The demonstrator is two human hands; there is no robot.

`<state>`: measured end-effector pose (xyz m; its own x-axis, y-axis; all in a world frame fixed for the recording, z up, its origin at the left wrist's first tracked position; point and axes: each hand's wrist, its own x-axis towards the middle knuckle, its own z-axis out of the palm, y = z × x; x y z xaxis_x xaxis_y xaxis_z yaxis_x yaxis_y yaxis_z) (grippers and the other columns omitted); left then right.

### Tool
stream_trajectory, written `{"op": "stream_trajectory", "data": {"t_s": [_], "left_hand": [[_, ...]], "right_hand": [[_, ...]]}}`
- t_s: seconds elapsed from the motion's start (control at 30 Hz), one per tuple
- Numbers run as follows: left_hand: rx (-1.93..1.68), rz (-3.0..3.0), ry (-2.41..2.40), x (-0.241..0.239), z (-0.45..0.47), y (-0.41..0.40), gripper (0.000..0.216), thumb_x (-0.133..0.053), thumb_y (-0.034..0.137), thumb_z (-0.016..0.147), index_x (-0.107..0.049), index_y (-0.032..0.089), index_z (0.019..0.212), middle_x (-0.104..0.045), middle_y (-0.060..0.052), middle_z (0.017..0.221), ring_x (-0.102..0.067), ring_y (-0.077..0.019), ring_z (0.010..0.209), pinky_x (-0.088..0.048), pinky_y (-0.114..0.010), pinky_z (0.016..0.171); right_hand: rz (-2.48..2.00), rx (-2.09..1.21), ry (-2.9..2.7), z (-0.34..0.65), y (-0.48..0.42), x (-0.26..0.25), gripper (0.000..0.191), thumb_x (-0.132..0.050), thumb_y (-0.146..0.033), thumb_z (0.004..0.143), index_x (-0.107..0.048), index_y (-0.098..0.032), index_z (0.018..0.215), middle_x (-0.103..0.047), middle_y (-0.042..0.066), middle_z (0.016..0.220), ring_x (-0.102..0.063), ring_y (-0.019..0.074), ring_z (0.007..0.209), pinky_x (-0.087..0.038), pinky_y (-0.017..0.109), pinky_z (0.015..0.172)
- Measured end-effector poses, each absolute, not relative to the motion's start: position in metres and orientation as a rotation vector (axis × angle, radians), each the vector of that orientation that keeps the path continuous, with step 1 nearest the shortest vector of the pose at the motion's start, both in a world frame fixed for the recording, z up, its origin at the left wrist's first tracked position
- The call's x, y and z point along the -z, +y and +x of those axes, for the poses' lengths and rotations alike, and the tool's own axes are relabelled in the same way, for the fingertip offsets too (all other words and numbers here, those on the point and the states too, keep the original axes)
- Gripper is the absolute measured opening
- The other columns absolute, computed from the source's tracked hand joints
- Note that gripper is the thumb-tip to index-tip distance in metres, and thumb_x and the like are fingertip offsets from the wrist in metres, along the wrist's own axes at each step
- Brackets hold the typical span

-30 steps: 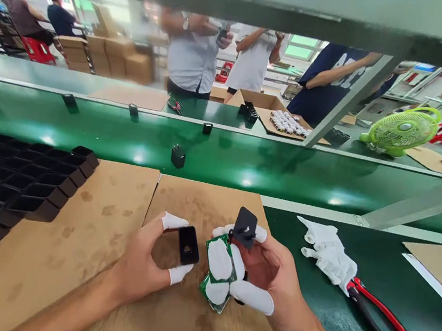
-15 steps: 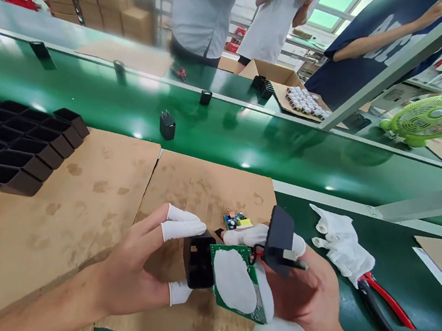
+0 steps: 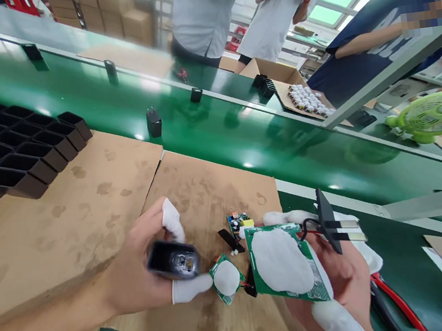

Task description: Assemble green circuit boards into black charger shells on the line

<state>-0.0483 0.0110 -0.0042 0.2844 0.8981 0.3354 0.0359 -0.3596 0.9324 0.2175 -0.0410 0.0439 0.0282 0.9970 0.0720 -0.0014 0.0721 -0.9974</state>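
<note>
My left hand, with white finger cots, is closed around a black plastic charger case whose open end faces me. In my right hand I grip a green circuit board with a white pad on it. Wires join that board to a black plug cover with two flat prongs. Between my hands a smaller board with a round white patch lies on the cardboard. Behind it are a board with components and a small black strip.
Rows of black cases stand at the left on cardboard. A charger stands on the green conveyor belt. Red-handled pliers lie at the right. A green fan and several people are beyond.
The black case and the circuit board have come apart: my left hand moved left with the case, my right hand moved right with the board. The smaller board is now visible. Chargers on the belt shifted left.
</note>
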Motion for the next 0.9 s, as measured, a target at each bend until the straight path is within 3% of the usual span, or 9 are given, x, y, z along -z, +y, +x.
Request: {"op": "stream_trajectory", "data": {"t_s": [0.07,0.17,0.3,0.37,0.53,0.7,0.8,0.9], "left_hand": [[-1.212,1.514,0.865,0.004,-0.046,0.011,0.049,-0.094,0.026,0.083,-0.046,0.026,0.090,-0.060,0.000,0.104,-0.066,-0.0173,0.090,-0.058,-0.033,0.077],[-1.173,1.358,0.810,0.007,-0.043,0.008,0.037,-0.077,0.020,0.099,-0.042,0.029,0.104,-0.070,-0.004,0.122,-0.074,-0.0201,0.109,-0.065,-0.039,0.094],[-1.069,1.454,0.792,0.016,-0.045,-0.001,0.046,-0.074,0.026,0.102,-0.040,0.034,0.133,-0.064,-0.007,0.126,-0.073,-0.0216,0.111,-0.068,-0.039,0.095],[-0.985,1.563,0.803,0.022,-0.048,-0.004,0.056,-0.075,0.031,0.102,-0.036,0.035,0.144,-0.059,-0.011,0.134,-0.070,-0.0247,0.117,-0.068,-0.039,0.096],[-0.904,1.732,0.684,0.030,-0.047,0.000,0.066,-0.081,0.035,0.100,-0.035,0.037,0.147,-0.058,-0.011,0.136,-0.066,-0.0305,0.126,-0.065,-0.049,0.108],[-1.016,1.701,0.663,0.030,-0.041,0.003,0.056,-0.089,0.031,0.094,-0.049,0.035,0.133,-0.055,-0.009,0.124,-0.064,-0.0292,0.111,-0.066,-0.048,0.094],[-1.042,1.694,0.670,0.027,-0.039,0.003,0.052,-0.089,0.028,0.094,-0.052,0.036,0.131,-0.055,-0.007,0.120,-0.064,-0.0267,0.108,-0.064,-0.045,0.091],[-1.054,1.691,0.647,0.024,-0.039,0.002,0.057,-0.091,0.025,0.092,-0.053,0.037,0.132,-0.055,-0.005,0.120,-0.065,-0.0252,0.107,-0.063,-0.042,0.088]], "right_hand": [[-1.152,-1.154,-1.176,0.210,-0.039,-0.043,0.081,-0.096,-0.072,0.074,-0.076,-0.028,0.140,-0.081,0.021,0.120,-0.075,0.0535,0.127,-0.067,0.069,0.101],[-1.100,-1.137,-1.148,0.199,-0.035,-0.041,0.075,-0.100,-0.067,0.072,-0.079,-0.028,0.133,-0.083,0.019,0.112,-0.079,0.0487,0.115,-0.072,0.061,0.090],[-1.051,-1.186,-1.164,0.189,-0.030,-0.040,0.066,-0.101,-0.064,0.075,-0.080,-0.031,0.128,-0.084,0.014,0.101,-0.081,0.0347,0.082,-0.071,0.043,0.061],[-1.017,-1.240,-1.184,0.187,-0.029,-0.042,0.060,-0.099,-0.063,0.078,-0.080,-0.031,0.126,-0.082,0.010,0.091,-0.077,0.0287,0.068,-0.068,0.040,0.057],[-0.961,-1.304,-1.250,0.184,-0.036,-0.039,0.059,-0.099,-0.055,0.081,-0.080,-0.031,0.132,-0.083,0.011,0.097,-0.077,0.0294,0.071,-0.071,0.046,0.066],[-0.951,-1.238,-1.284,0.177,-0.040,-0.037,0.058,-0.105,-0.044,0.077,-0.084,-0.036,0.130,-0.086,0.010,0.110,-0.082,0.0313,0.084,-0.072,0.045,0.076],[-0.907,-1.211,-1.286,0.172,-0.037,-0.038,0.070,-0.112,-0.034,0.067,-0.084,-0.039,0.131,-0.087,0.007,0.102,-0.083,0.0306,0.084,-0.073,0.042,0.076],[-0.901,-1.202,-1.294,0.170,-0.035,-0.037,0.079,-0.114,-0.030,0.060,-0.083,-0.039,0.133,-0.087,0.007,0.107,-0.085,0.0339,0.091,-0.074,0.044,0.080]]}}
